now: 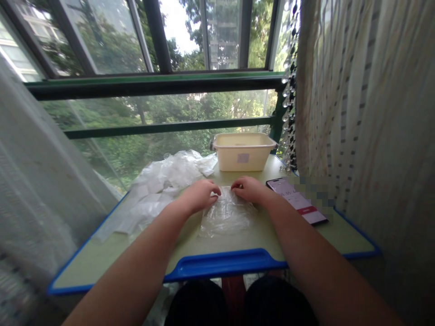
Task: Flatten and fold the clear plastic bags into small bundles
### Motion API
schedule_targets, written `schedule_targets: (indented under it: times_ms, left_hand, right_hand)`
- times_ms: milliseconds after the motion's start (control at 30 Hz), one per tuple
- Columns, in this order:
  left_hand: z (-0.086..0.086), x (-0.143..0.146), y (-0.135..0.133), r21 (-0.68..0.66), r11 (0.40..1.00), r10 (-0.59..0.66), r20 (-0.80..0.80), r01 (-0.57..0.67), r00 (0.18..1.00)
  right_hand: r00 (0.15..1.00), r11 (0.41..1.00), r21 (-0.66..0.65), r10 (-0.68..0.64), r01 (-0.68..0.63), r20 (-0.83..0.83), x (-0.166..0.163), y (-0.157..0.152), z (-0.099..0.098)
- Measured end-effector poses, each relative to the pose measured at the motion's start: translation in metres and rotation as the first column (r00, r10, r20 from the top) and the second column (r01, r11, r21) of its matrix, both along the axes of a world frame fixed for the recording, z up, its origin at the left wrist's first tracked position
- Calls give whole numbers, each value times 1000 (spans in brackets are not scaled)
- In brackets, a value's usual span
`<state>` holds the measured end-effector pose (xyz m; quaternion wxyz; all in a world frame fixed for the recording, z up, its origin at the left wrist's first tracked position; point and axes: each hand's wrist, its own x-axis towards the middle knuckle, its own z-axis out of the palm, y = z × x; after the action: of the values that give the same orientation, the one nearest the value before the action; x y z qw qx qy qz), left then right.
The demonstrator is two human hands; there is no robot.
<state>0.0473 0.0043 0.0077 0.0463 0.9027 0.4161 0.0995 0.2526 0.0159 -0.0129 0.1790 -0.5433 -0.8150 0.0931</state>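
Note:
A clear, crinkled plastic bag (226,219) lies spread on the pale tabletop in front of me. My left hand (203,195) is at the bag's far left corner, thumb and fingers bent around the film. At the far right corner, my right hand (250,189) has its fingers curled in on the same edge. Both hands look closed on the plastic, though the exact grip is too small to make out. Left of my left hand is a loose heap of whitish plastic bags (170,174).
A cream plastic bin (243,158) stands at the table's back. A phone (299,201) with a lit screen lies to the right. The table (190,253) has a raised blue edge. Curtains (367,113) hang at both sides, and a green railing (163,86) crosses behind.

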Motion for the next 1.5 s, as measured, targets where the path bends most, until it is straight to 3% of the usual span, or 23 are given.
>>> schedule_targets:
  times_ms: [133,200,333,433,500,667,800,900,1000,1100,1233,1367,1500]
  left_hand:
    - [8,-7,-5,-165,984,-81,-30,75,996]
    - [10,-8,-5,-196,979,-60,15,62,998]
    - [7,-7,1,-83,992,108,106,-99,989]
    - [4,-6,6,26,969,243,75,-246,967]
    - [2,-6,8,18,953,301,23,-302,953]
    - [-2,-7,7,-82,948,298,-110,-307,948]
    - [-1,-4,5,-72,957,271,-130,-282,954]
    - [5,-3,3,-99,935,327,-138,-341,935]
    - [12,-8,1,-241,882,379,-152,-406,913]
    - [16,-15,0,-413,822,378,-121,-393,918]
    - [18,-19,-3,-525,795,316,-68,-303,946]
    - [16,-13,-5,-484,810,321,-104,-330,941]
    - [12,-9,-4,-445,824,322,-141,-350,936]
  right_hand:
    - [1000,1000,-13,-8,8,-6,0,-1,2]
    - [1000,1000,-19,-7,7,-5,0,-1,2]
    - [998,997,-55,-61,60,-18,-1,-1,1]
    - [995,992,-69,-103,101,-20,-1,-1,2]
    - [992,989,-76,-126,125,-15,2,-2,5]
    - [991,974,-188,-133,129,-7,11,-7,13]
    - [992,941,-323,-119,102,-35,15,-10,17]
    - [995,932,-352,-100,85,-27,17,-10,16]
    - [996,963,-253,-90,87,0,12,-12,15]
    - [999,1000,5,3,-3,-32,-2,-17,14]
    - [968,947,242,238,-213,-76,-26,-25,12]
    - [957,925,247,275,-290,92,-38,-24,7]
    - [950,930,209,276,-302,144,-41,-22,5]
